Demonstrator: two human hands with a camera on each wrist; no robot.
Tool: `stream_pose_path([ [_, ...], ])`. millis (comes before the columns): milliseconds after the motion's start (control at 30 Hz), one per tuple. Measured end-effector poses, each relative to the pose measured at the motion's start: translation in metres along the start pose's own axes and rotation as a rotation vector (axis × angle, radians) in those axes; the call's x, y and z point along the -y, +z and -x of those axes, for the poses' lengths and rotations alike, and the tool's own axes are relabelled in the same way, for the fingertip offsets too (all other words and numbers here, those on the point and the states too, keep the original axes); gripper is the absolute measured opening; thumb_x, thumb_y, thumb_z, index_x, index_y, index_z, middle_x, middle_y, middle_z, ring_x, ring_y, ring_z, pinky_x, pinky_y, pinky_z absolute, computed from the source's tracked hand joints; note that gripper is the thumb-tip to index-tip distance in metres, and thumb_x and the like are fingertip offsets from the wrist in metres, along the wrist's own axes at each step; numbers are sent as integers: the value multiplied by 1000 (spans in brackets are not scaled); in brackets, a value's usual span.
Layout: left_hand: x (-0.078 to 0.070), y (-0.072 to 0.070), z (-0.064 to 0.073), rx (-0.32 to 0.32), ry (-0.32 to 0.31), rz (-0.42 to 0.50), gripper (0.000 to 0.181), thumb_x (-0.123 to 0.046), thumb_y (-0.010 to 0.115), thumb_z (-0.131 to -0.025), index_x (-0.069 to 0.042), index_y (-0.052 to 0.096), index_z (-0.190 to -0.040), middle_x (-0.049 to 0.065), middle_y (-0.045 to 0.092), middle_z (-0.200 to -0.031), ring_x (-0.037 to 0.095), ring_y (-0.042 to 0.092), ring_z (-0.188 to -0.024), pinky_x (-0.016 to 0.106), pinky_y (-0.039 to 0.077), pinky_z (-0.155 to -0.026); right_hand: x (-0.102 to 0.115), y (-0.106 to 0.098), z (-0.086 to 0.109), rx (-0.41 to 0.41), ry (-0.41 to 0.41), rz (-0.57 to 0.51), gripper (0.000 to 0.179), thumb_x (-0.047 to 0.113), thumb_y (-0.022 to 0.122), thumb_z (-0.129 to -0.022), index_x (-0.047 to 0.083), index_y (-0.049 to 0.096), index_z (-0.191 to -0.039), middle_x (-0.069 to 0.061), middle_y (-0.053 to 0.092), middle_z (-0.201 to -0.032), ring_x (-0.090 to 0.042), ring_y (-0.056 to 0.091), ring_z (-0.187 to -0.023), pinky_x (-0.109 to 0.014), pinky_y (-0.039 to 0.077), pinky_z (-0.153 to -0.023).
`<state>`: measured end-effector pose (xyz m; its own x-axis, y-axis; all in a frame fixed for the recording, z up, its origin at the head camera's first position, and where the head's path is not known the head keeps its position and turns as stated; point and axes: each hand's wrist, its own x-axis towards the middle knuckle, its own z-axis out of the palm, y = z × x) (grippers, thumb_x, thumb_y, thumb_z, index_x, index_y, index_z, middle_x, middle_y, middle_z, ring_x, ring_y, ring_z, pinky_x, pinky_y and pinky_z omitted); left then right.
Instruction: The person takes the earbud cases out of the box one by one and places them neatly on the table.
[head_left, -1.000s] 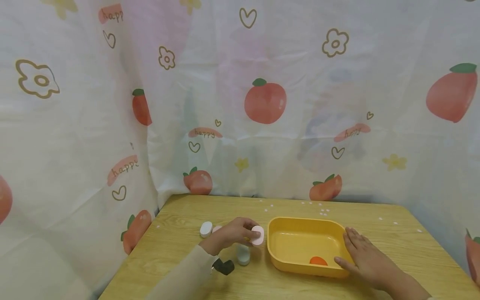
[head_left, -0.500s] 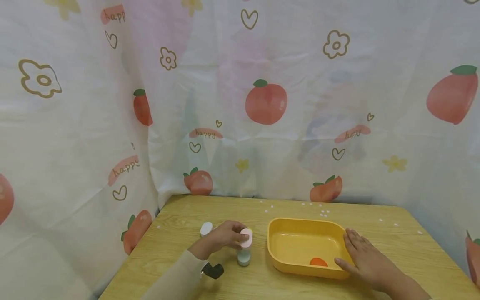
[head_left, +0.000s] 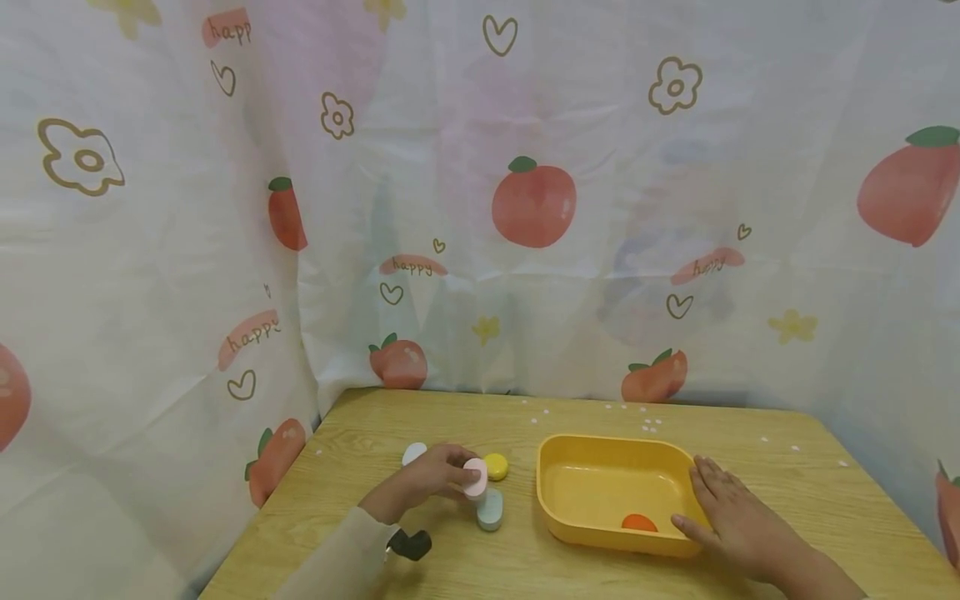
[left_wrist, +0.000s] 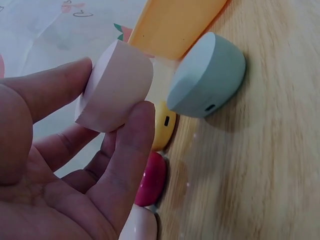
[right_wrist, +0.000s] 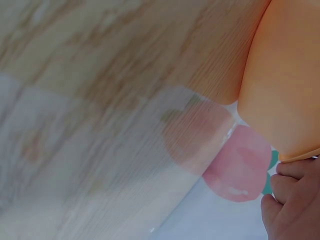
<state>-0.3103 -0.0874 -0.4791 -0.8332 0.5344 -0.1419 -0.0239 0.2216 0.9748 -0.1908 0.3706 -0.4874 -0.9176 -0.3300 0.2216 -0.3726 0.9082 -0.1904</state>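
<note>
My left hand (head_left: pixel 412 485) pinches a pale pink, rounded earbud case (head_left: pixel 475 477) between thumb and fingers, above the table. A light teal case (head_left: pixel 490 510) stands just to the right of and nearer than the held one. Beyond the fingers a round yellow case (head_left: pixel 496 467) lies on the table. The left wrist view also shows a magenta case (left_wrist: pixel 152 180) and a whitish case (left_wrist: pixel 139 224) in a row past the yellow one. My right hand (head_left: pixel 742 521), fingers straight, rests against the right rim of a yellow bin (head_left: pixel 592 483). An orange, rounded thing (head_left: pixel 640 523) lies inside the bin.
A white case (head_left: pixel 414 453) is partly hidden behind my left hand. Small white flecks (head_left: pixel 651 423) dot the far part of the wooden table (head_left: pixel 795 492). A fruit-print curtain (head_left: pixel 585 333) hangs along the back and left side.
My left hand has drawn leftward from beside the bin, carrying the pink earbud case. The yellow case and more of the teal one now show. My right hand stays at the bin's rim.
</note>
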Motion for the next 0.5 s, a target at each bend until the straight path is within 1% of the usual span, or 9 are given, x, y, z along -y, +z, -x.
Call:
stream_pose_path([
  [133, 6, -4, 2, -12, -7, -2, 38, -12, 71, -90, 5, 59, -122, 15, 59, -112, 24, 62, -92, 41, 57, -76, 0, 0, 0, -2, -4, 5, 82, 49, 52, -98, -17, 33, -142, -34, 25, -150, -50, 25, -136, -16, -20, -102],
  [300, 13, -8, 6, -35, -14, -26, 34, -8, 71, -89, 6, 60, -119, 14, 59, -107, 22, 62, -88, 41, 57, -74, -1, 0, 0, -2, -7, -3, 82, 49, 52, -98, -16, 31, -142, -33, 23, -151, -50, 23, -137, -16, -20, -102],
  [500, 18, -10, 10, -64, -30, -79, 30, -8, 72, -89, 3, 63, -115, 12, 62, -101, 21, 63, -86, 39, 58, -73, -1, 0, -1, 12, 1, -21, 82, 49, 52, -98, -17, 30, -143, -34, 22, -151, -50, 21, -138, -18, -20, -103],
])
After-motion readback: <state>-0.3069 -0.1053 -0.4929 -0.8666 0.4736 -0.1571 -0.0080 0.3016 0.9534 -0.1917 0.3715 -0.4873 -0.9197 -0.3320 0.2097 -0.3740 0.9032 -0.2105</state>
